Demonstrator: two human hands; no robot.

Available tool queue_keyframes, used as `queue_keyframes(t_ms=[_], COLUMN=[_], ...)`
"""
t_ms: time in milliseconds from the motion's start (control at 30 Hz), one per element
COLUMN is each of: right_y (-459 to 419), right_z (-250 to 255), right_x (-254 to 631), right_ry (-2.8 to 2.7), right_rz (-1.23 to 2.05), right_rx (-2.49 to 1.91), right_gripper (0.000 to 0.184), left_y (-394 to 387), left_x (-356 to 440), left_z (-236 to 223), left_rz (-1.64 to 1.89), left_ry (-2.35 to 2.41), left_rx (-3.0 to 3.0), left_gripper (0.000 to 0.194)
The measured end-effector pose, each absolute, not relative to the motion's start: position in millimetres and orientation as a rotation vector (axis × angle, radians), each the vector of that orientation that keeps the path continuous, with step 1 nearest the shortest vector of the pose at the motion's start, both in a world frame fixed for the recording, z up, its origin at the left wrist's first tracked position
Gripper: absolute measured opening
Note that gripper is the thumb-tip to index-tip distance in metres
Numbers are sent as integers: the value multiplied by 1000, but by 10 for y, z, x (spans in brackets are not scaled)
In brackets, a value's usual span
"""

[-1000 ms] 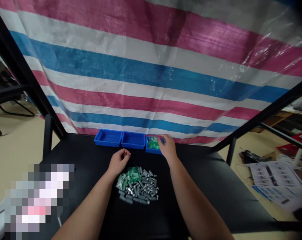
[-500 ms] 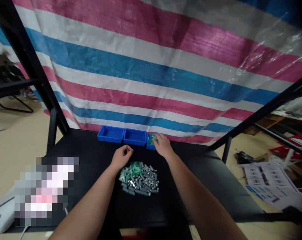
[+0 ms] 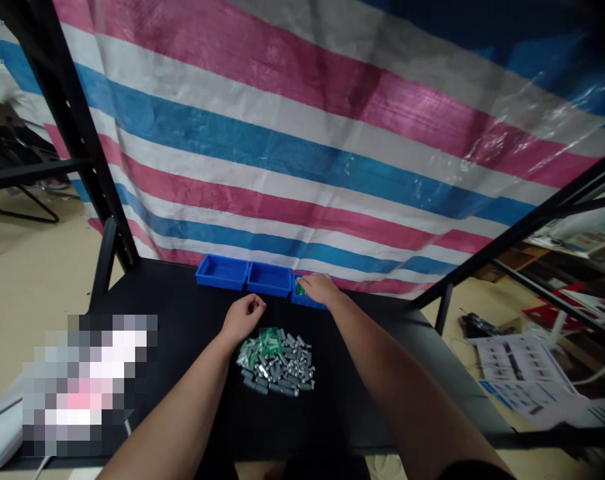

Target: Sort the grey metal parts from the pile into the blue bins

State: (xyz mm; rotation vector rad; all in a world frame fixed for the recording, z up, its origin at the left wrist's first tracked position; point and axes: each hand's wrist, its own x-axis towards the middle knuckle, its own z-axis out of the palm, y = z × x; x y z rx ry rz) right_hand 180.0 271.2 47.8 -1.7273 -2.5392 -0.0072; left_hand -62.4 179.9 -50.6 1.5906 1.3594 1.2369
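Note:
My left hand [image 3: 245, 315] rests on the black table just behind a mixed pile, its fingers curled and the thumb near the index finger. Whatever may be in that closed hand is hidden. My right hand [image 3: 318, 288] reaches over the rightmost blue bin [image 3: 309, 302], fingers stretched to the left and partly inside. Beside its fingertips, green pieces [image 3: 301, 289] show in the bin; the palm covers much of the rest. The pile in front of me holds grey and silvery metal fasteners [image 3: 289, 367], with translucent green pieces [image 3: 269, 341] at its left and back.
Two more blue bins, the left one [image 3: 222, 272] and the middle one [image 3: 269, 279], line up along the back of the black table [image 3: 167, 333]. A striped sheet [image 3: 282, 133] hangs behind. A blurred-out object [image 3: 92, 373] lies at the left, and black frame posts flank the table.
My right hand has shifted slightly left and further over the right bin, covering more of the green pieces. My left hand stays put. The camera view has tilted a little.

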Motion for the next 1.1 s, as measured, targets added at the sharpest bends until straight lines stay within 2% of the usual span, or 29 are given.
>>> queue_keyframes(t_ms=[100,167,233,300,367,500,633,700,900,1100], right_y=[2510,2273,2002,1763,1605,1536,1594,1645,1989,2273], right_z=[545,569,547,471,364,211,264,344,511,291], right_x=[1761,1706,1630,1542,1454,1339,1401,1534,2242,2553], right_ry=[-2477,-2444,-2573,-2686,-2711,-2628,-2483,-2394,-1961,-2153], right_rz=[-52,7,242,466,552,622,580,547,176,13], right_rx=[-1605,-1389,-1124,-931,-899,-947,-950,-952,-1283,-1433], right_gripper=[24,26,31,44,51,44,22,17,20,21], left_y=[1801,1799,1798,1798,1798,1799,1805,1809,1820,1808], left_x=[-624,-623,-625,-628,-633,-646,-655,-656,-644,-642], left_z=[-503,-494,-484,-477,-479,-499,-526,-539,-547,-516], left_rz=[1246,1245,1239,1227,1219,1214,1228,1233,1239,1241], left_ry=[1361,1362,1365,1369,1369,1356,1356,1357,1361,1344], left_rx=[1573,1579,1601,1626,1640,1645,1627,1622,1600,1614], left_gripper=[26,26,26,25,24,25,28,28,29,28])
